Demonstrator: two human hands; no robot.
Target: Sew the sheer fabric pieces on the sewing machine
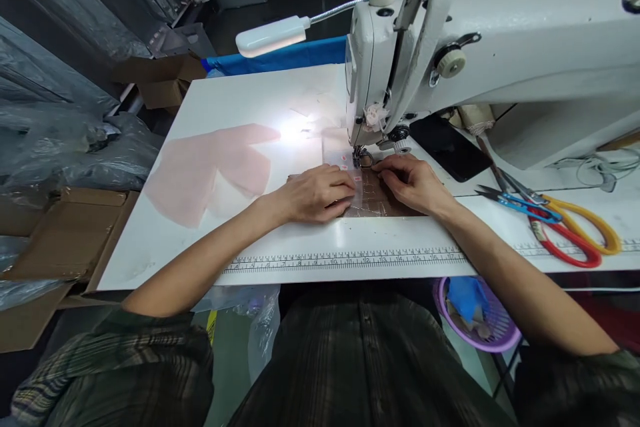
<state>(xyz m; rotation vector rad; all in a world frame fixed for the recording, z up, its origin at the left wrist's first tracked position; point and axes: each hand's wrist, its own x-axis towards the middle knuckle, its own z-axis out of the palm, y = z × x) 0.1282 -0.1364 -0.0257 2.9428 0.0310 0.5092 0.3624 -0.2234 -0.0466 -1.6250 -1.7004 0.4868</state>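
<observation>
My left hand [323, 193] lies over a thin see-through piece [345, 159] with small reddish marks, its fingers flat and slightly bent on the sewing bed. Beneath it spreads a brown patch [387, 203] with pale stitch-like lines. To the right of the needle, my right hand [415, 181] has thumb and forefinger closed in a pinch close to the presser foot [358, 156]; what lies between the fingertips is too small to make out. The white sewing machine [370, 67] stands over both hands, its foot between them.
Sheer pink fabric pieces [200, 163] lie left on the white table [150, 260]. A black phone [450, 147], blue-handled snips [520, 203] and scissors with red and yellow handles [575, 227] lie right. A lamp [273, 36] hangs above; a purple basket [500, 340] stands below.
</observation>
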